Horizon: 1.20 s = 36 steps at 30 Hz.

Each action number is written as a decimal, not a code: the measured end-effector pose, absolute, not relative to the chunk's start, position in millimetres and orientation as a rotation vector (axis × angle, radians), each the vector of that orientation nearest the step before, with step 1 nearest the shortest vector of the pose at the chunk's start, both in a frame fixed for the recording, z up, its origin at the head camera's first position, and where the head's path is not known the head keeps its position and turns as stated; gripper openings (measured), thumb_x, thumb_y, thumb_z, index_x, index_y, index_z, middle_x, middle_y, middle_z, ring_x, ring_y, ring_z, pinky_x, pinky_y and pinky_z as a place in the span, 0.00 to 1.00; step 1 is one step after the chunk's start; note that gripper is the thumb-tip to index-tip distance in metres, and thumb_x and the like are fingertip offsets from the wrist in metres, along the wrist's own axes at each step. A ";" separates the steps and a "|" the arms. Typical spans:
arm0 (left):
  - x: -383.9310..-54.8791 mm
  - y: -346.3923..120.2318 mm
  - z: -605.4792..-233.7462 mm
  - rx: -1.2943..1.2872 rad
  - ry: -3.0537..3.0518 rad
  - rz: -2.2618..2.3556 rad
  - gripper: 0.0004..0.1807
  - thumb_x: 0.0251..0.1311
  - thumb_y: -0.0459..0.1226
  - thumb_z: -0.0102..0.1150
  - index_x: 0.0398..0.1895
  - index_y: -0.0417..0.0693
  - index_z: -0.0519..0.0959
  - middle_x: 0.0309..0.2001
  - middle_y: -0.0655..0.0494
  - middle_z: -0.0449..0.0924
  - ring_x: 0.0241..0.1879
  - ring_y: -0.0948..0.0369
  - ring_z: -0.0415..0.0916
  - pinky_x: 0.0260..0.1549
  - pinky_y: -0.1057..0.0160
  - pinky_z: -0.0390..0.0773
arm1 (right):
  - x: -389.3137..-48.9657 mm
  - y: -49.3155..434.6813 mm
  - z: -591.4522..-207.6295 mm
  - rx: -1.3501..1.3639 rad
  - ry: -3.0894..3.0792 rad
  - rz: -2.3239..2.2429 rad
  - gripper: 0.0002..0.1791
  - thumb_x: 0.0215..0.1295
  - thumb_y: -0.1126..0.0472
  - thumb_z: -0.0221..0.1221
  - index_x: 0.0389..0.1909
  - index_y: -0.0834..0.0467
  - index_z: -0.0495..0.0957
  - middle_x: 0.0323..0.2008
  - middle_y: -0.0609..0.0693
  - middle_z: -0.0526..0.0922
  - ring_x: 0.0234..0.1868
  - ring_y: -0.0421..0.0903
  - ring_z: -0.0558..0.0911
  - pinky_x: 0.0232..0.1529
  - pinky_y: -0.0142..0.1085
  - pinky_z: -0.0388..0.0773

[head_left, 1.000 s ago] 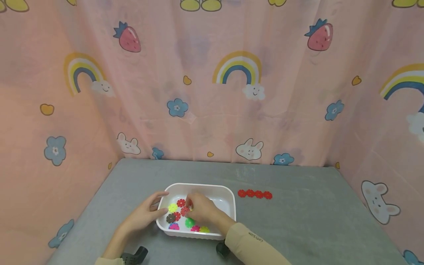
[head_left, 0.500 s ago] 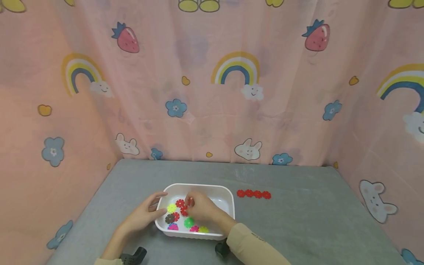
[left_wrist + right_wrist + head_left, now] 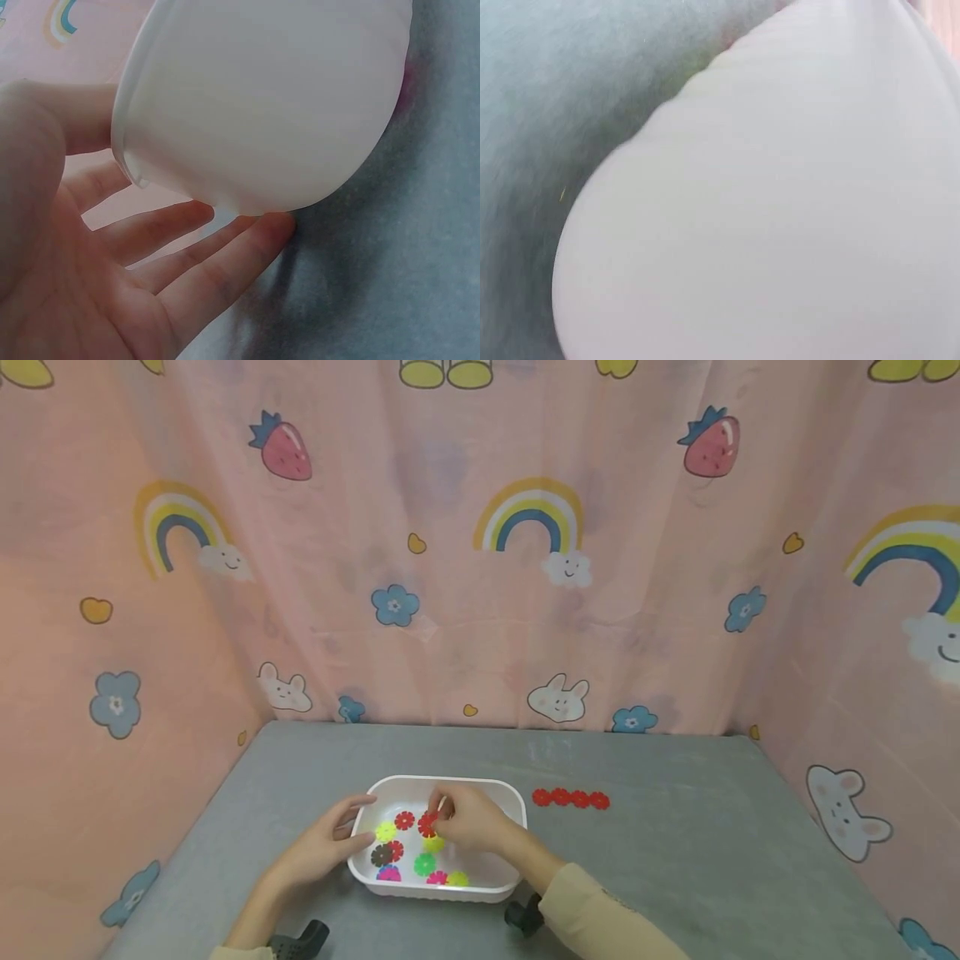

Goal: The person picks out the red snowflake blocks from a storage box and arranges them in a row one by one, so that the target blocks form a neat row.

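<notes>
A white plastic tray (image 3: 450, 892) holds flower-edged plastic discs in several colours. My left hand (image 3: 321, 842) grips the tray's left end, with the thumb over the rim and fingertips (image 3: 274, 229) against the outside wall in the left wrist view. Above the tray's middle, my right hand (image 3: 471, 817) pinches a red disc (image 3: 427, 825); its fingertips are partly hidden. A yellow disc (image 3: 432, 844) lies just below it. The right wrist view is filled by the blurred tray wall (image 3: 765, 225), and no hand shows there.
A row of joined red discs (image 3: 570, 798) lies on the grey table (image 3: 675, 843) to the right of the tray. A pink patterned curtain (image 3: 450, 652) stands behind the table and on both sides.
My right hand has drawn right and slightly up with the red disc, and a yellow disc now shows beneath. My left hand keeps its place on the tray. The head view has shifted slightly.
</notes>
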State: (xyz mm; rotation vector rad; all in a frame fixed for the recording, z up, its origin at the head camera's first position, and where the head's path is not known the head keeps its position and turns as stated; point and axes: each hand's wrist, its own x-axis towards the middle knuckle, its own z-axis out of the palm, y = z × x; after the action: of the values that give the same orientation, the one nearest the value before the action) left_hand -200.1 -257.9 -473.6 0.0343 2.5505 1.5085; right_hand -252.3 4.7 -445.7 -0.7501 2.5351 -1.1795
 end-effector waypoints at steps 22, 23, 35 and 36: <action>-199.8 -259.6 -473.2 0.049 2.518 1.544 0.33 0.66 0.41 0.66 0.73 0.51 0.66 0.74 0.32 0.60 0.70 0.33 0.62 0.62 0.37 0.72 | -250.4 69.7 -433.1 -0.819 2.646 -1.242 0.08 0.62 0.69 0.65 0.36 0.53 0.80 0.29 0.43 0.77 0.33 0.44 0.76 0.30 0.32 0.80; -199.5 -259.4 -473.0 0.048 2.521 1.540 0.33 0.66 0.41 0.66 0.73 0.51 0.66 0.74 0.32 0.60 0.70 0.33 0.63 0.62 0.37 0.72 | -250.6 73.2 -432.7 -0.813 2.656 -1.243 0.08 0.62 0.69 0.65 0.36 0.53 0.80 0.30 0.43 0.77 0.33 0.44 0.76 0.30 0.32 0.80; -199.4 -258.3 -473.6 0.041 2.535 1.524 0.33 0.66 0.41 0.66 0.72 0.50 0.67 0.73 0.33 0.61 0.70 0.33 0.63 0.61 0.36 0.72 | -263.2 123.9 -433.4 -0.633 2.702 -1.306 0.07 0.61 0.69 0.64 0.38 0.55 0.80 0.32 0.47 0.79 0.34 0.47 0.77 0.32 0.33 0.81; -199.6 -258.4 -473.9 0.039 2.538 1.521 0.33 0.66 0.42 0.66 0.72 0.51 0.67 0.73 0.33 0.61 0.70 0.33 0.63 0.61 0.36 0.72 | -264.7 128.3 -434.0 -0.622 2.700 -1.309 0.07 0.62 0.69 0.64 0.38 0.56 0.80 0.32 0.47 0.79 0.34 0.47 0.76 0.32 0.34 0.81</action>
State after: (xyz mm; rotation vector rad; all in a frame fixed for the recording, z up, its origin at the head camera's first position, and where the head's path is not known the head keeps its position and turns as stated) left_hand -199.6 -258.4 -473.9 0.0391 2.5384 1.5214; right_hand -264.7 128.3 -434.0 -0.6219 2.6995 -1.3092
